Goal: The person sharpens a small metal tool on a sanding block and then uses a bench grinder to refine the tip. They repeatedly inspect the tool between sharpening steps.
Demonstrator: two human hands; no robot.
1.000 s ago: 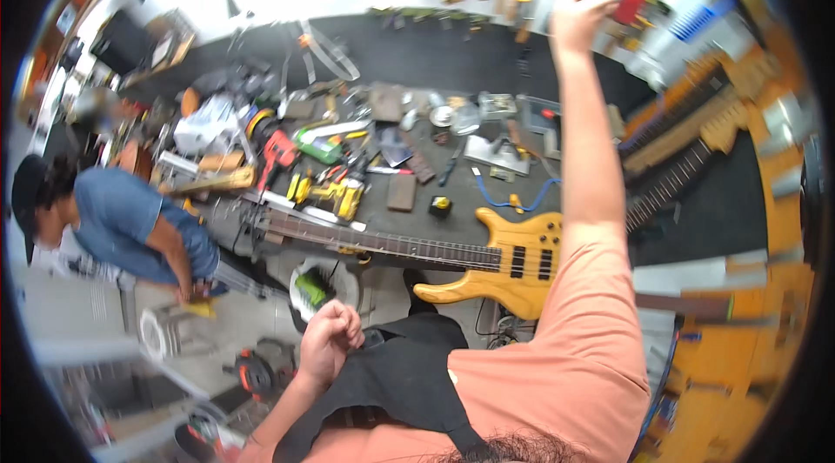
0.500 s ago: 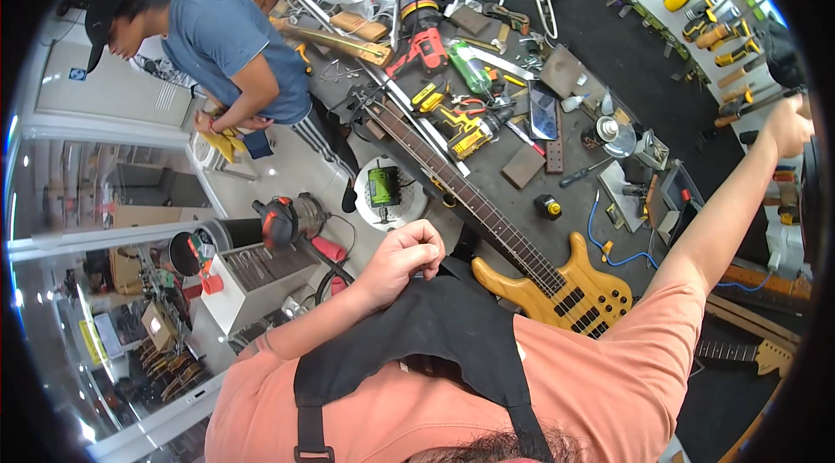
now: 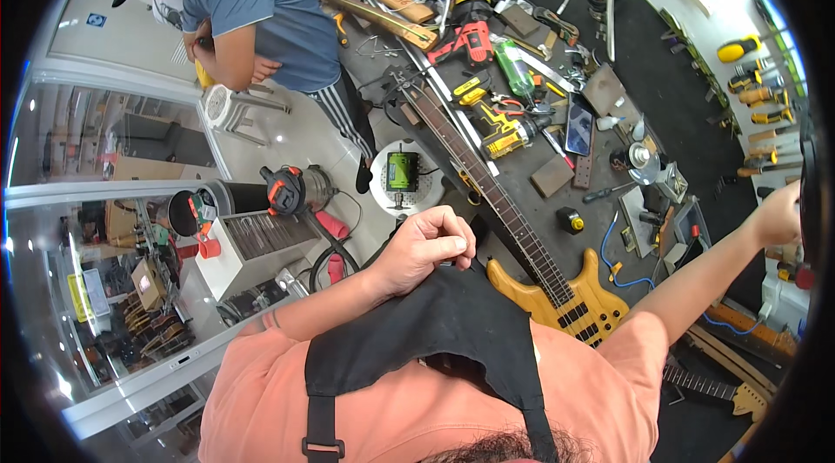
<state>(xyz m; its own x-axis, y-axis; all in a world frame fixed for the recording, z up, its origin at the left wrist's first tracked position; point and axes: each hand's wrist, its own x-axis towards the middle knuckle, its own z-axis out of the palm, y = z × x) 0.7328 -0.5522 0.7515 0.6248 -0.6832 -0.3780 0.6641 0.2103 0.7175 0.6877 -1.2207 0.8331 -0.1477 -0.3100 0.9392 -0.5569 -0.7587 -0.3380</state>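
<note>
Yellow bass guitar (image 3: 557, 293) along the bench's edge

It lies on the near side of the dark bench (image 3: 520, 206), right by the person. The left hand (image 3: 426, 245) is curled in a loose fist over the black apron (image 3: 426, 311). The right hand (image 3: 777, 215) stretches far out, near the wall tools (image 3: 739, 49) — I can't tell if it's gripping anything.

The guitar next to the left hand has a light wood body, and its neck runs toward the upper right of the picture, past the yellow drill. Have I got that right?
Not quite: the head view shows the neck running toward the upper left. The guitar does have a light wood body next to the left hand, and its neck passes the yellow drill.
</note>
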